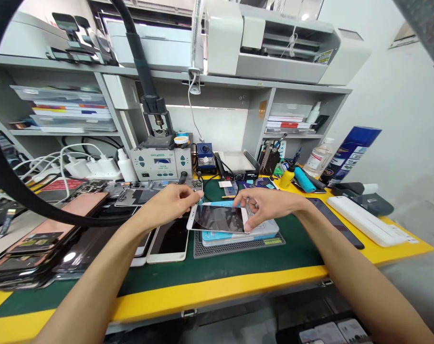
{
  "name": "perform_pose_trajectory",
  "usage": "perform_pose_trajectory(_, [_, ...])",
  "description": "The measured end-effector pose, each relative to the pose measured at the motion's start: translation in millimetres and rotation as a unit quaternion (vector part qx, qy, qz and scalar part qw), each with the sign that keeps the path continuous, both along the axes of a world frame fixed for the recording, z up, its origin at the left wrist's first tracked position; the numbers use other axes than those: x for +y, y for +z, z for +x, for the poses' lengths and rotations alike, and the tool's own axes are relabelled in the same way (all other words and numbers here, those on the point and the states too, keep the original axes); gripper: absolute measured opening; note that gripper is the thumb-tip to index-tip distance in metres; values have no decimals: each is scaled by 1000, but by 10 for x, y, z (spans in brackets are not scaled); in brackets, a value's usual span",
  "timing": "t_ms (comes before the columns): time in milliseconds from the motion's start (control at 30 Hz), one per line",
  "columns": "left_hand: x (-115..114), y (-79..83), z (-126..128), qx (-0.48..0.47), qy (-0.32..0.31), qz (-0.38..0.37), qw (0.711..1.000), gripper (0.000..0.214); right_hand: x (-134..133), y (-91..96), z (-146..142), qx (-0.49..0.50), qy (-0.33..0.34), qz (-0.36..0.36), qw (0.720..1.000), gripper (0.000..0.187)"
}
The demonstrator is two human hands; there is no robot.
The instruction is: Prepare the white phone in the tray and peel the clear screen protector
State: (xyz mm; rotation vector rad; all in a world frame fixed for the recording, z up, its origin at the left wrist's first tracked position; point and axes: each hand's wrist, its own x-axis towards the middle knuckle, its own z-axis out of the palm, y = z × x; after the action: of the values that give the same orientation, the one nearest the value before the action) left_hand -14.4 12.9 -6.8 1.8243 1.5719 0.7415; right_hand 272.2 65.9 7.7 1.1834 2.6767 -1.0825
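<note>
A white-framed smartphone [220, 218] with a dark, streaky screen lies tilted over a light-blue box [270, 230], at the middle of the bench. My right hand [267, 205] grips its right end, thumb at the near corner and fingers at the far edge. At the phone's far left corner, my left hand [175, 203] is closed in a pinch; what its fingertips hold, if anything, is too small to make out. Under the box lies a grey perforated mat [217, 252]. A second white-framed phone [168, 241] rests to the left, below my left wrist.
Phones and parts, including a pink phone housing [84, 203], crowd the left side. Behind stand a rework station [161, 165] and a small blue device [205, 155]. A black lamp ring [41, 208] crosses the left. Bottles [319, 157] and a white slab [363, 222] are right.
</note>
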Motion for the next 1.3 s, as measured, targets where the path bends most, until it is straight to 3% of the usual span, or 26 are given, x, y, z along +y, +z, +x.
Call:
perform_pose_trajectory(233, [28,-30,-12,45,-12,-30,998,44,16,-43,-10,1,3,7,1000,72])
perform_pose_trajectory(400, [10,13,18,15,20,-12,1000,45,-16,-29,-25,-6,-8,14,1000,74])
perform_pose_trajectory(567, [-10,48,41,-78,-1,-14,997,35,-20,-29,-22,-7,-8,25,1000,75])
perform_pose_trajectory(733, [-15,53,55,-73,9,-7,997,24,-6,-39,-15,-6,-3,35,999,76])
perform_pose_trajectory(867, [-16,36,73,-142,11,-1,990,25,14,-34,3,3,9,23,1000,73])
perform_pose_trajectory(1000, [2,-4,82,-202,16,1,979,24,47,-38,28,29,12,7,999,59])
perform_pose_trajectory(1133, [22,-44,97,-265,2,2,964,24,72,-64,34,69,-8,-21,997,49])
perform_pose_trajectory(1300, [-3,-52,136,-346,-19,9,938,24,76,-119,11,112,-48,-29,992,51])
